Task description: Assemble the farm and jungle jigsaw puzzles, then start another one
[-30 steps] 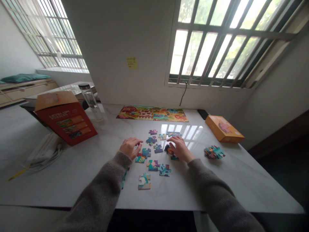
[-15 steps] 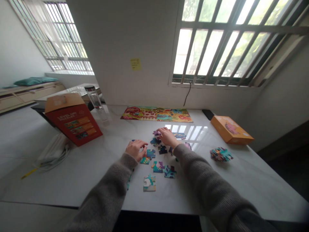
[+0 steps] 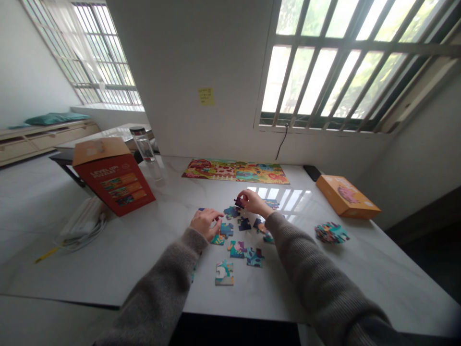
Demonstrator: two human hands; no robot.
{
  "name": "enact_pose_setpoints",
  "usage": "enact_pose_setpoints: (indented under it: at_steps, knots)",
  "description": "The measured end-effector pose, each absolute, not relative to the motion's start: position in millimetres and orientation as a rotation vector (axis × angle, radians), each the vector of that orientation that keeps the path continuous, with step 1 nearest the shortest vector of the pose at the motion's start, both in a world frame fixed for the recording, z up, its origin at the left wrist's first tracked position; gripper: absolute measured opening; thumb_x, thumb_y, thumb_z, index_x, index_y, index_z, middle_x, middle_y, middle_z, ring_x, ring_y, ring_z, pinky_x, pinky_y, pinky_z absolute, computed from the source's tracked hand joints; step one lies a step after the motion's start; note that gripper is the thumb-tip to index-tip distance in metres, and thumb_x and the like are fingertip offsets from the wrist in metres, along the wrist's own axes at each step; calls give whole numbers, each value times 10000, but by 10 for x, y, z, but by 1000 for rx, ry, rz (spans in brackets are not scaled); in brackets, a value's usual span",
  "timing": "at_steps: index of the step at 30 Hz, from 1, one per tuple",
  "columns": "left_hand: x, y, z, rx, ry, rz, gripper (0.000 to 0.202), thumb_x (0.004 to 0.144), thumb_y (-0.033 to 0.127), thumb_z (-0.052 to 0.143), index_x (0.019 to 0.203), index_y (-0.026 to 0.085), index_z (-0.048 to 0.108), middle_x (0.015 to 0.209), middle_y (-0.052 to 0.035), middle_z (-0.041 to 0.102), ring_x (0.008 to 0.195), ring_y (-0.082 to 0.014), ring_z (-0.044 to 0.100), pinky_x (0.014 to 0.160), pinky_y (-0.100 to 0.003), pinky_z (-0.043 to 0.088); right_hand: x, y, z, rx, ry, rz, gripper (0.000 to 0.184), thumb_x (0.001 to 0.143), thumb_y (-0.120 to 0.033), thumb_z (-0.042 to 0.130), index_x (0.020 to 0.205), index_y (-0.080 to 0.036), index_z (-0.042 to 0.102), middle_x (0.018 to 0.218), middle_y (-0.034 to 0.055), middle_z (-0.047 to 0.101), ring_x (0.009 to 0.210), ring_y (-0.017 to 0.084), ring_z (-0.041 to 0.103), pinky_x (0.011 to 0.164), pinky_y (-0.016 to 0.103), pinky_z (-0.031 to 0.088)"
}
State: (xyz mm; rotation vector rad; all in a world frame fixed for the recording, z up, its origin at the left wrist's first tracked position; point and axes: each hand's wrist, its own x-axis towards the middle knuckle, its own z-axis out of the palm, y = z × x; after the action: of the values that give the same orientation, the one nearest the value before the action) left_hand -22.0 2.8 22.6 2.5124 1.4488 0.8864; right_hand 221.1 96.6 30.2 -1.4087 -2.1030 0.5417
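Note:
My right hand [image 3: 253, 202] pinches a dark purple puzzle piece [image 3: 238, 203] just above the table, at the far side of the loose pieces. Near the left edge of those pieces rests my left hand [image 3: 206, 222], fingers spread and slightly bent. A blue piece [image 3: 201, 209] shows partly behind it, and an orange and teal piece [image 3: 218, 239] lies by its thumb. Between the hands are a blue piece [image 3: 226, 229] and a dark blue piece [image 3: 244, 223]. Closer to me lie a teal and purple piece [image 3: 237, 249], a leafy piece [image 3: 255, 257] and a white and teal piece [image 3: 224, 273].
A joined puzzle strip [image 3: 236, 171] lies along the wall. On the right are a pile of pieces [image 3: 331, 232], an orange box [image 3: 345, 196] and a black phone [image 3: 311, 173]. A red box [image 3: 117, 180], a glass bottle [image 3: 144, 145] and a white cable [image 3: 82, 230] are on the left.
My right hand has lifted the purple piece and turned it, drawing slightly right and toward me. My left hand stays nearly in place. The view has shifted a little.

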Motion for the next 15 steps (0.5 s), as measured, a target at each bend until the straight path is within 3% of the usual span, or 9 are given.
enact_pose_setpoints:
  at_steps: [2, 5, 8, 11, 15]
  knots:
    - [-208, 22, 240, 2497, 1436, 919, 180, 877, 233, 575, 976, 213, 724, 863, -34, 728, 824, -204, 625, 832, -362, 420, 2198, 813, 344, -1341, -2057, 647, 143, 910, -171, 521, 1017, -165, 615, 716, -14, 597, 653, 132, 597, 633, 249, 482]
    - [-175, 0, 269, 2417, 1374, 991, 188, 883, 254, 566, 981, 208, 719, 848, -31, 727, 807, -194, 644, 827, -358, 442, 2135, 481, 392, -1067, -1870, 920, 250, 943, -248, 505, 1183, -200, 555, 764, -31, 593, 665, 125, 646, 618, 248, 524]
    - [-137, -24, 288, 2266, 1274, 1046, 195, 891, 315, 571, 968, 199, 708, 846, -28, 730, 771, -178, 658, 789, -334, 481, 2052, 148, 420, -876, -1667, 1173, 226, 916, -346, 587, 1101, -220, 615, 754, -39, 566, 691, 131, 663, 658, 274, 545]
    - [-104, -35, 284, 2140, 1227, 1035, 206, 878, 376, 593, 905, 200, 696, 832, -18, 739, 759, -175, 671, 739, -314, 507, 1985, -67, 415, -873, -1539, 1197, 230, 884, -395, 649, 1048, -237, 615, 745, -50, 527, 721, 140, 664, 677, 285, 552]
    - [-62, -32, 246, 1982, 1218, 1024, 267, 853, 449, 628, 882, 189, 681, 805, -29, 744, 766, -194, 687, 698, -323, 532, 1932, -190, 331, -899, -1485, 1126, 298, 883, -404, 660, 1126, -251, 585, 787, -42, 515, 741, 146, 644, 725, 313, 559]
